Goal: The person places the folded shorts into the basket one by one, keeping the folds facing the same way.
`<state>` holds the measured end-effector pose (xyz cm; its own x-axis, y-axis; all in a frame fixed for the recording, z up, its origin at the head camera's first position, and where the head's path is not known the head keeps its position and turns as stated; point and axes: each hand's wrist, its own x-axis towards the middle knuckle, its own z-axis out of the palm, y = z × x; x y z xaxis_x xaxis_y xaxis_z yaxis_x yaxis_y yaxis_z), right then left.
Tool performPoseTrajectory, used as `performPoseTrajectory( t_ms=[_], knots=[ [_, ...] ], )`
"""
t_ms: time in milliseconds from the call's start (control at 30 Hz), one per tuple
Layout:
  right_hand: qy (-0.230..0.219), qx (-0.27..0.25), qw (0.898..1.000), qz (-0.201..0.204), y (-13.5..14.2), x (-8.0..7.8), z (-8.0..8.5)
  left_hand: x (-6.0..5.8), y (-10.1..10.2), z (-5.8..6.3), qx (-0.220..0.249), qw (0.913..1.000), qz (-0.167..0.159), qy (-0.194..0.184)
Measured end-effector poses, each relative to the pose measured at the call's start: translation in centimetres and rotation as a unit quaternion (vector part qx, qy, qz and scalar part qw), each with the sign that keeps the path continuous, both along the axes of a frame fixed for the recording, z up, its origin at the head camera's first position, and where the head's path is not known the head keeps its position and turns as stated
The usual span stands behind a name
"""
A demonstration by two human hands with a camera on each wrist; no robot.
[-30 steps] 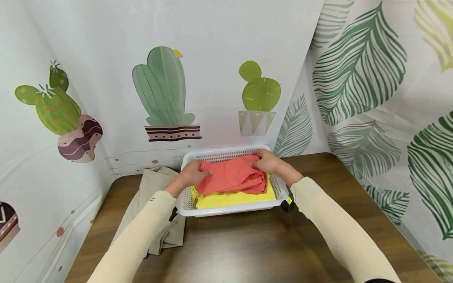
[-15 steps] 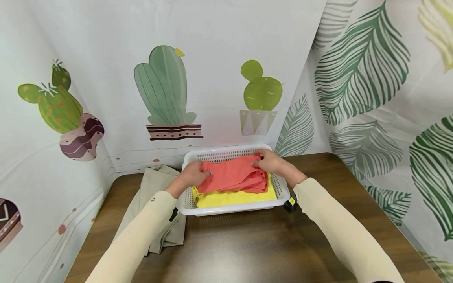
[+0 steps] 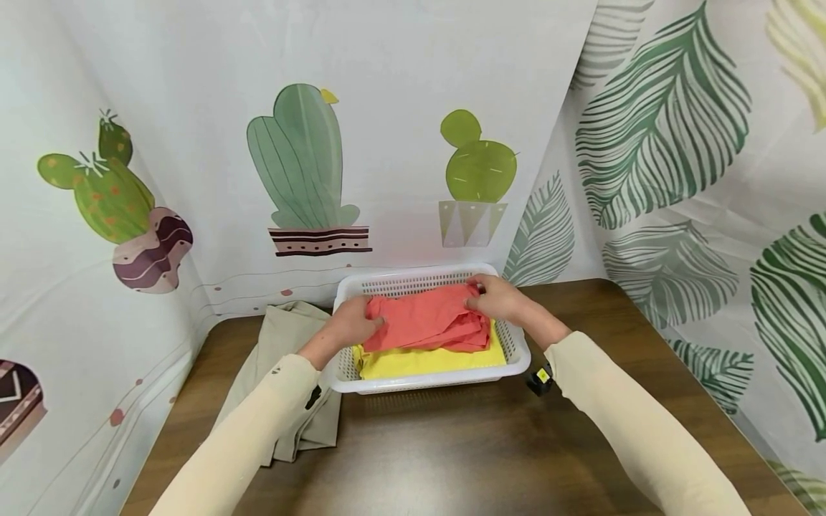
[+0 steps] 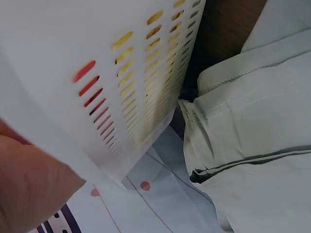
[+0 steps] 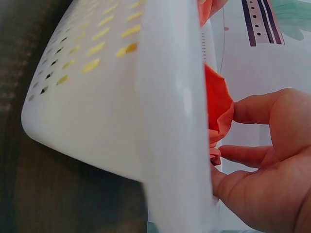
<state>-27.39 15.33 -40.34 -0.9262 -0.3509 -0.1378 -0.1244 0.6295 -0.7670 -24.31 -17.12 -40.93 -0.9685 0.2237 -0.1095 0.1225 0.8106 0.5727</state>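
A folded red cloth [image 3: 426, 317] lies on top of a folded yellow cloth [image 3: 419, 363] inside a white perforated plastic basket [image 3: 429, 383]. My left hand [image 3: 351, 321] holds the red cloth's left end, its thumb on top. At the opposite end my right hand [image 3: 495, 295] pinches the cloth near its far right corner. In the right wrist view, fingertips [image 5: 243, 109] meet the edge of the red cloth [image 5: 218, 104] just past the basket rim [image 5: 175, 97]. The left wrist view shows only part of the left hand [image 4: 34, 187]; the basket wall [image 4: 48, 73] hides its fingertips.
Folded beige trousers or similar cloth [image 3: 284, 344] lie left of the basket, partly under the left forearm. The brown wooden table [image 3: 439, 451] extends in front and to the right. Behind hangs a white curtain [image 3: 400, 143] printed with cacti; a leaf-printed one [image 3: 677, 143] is at right.
Both hands stay at the red cloth's ends. The right wrist and forearm have shifted slightly outward to the right. The left hand has moved only a little; basket and cloths keep their places.
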Motion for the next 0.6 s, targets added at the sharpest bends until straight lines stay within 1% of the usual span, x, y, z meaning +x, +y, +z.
performPoseTrajectory(
  t_ms=[133, 333, 467, 600],
  knots=[
    [0.01, 0.006, 1.0, -0.002, 0.0, 0.5, 0.2, 0.4, 0.0, 0.0, -0.005, 0.9998, -0.005, 0.02],
    [0.037, 0.016, 0.999, 0.006, 0.1, 1.3, 0.2, 1.5, -0.1, -0.2, -0.016, 0.9987, -0.008, 0.047],
    [0.059, 0.024, 0.998, 0.014, 0.3, 1.9, 0.3, 2.0, -0.3, -0.3, -0.013, 0.9985, -0.007, 0.053],
    [0.081, 0.031, 0.996, 0.023, 0.6, 2.4, 0.5, 2.5, -0.4, -0.2, -0.009, 0.9987, -0.007, 0.049]
  ],
)
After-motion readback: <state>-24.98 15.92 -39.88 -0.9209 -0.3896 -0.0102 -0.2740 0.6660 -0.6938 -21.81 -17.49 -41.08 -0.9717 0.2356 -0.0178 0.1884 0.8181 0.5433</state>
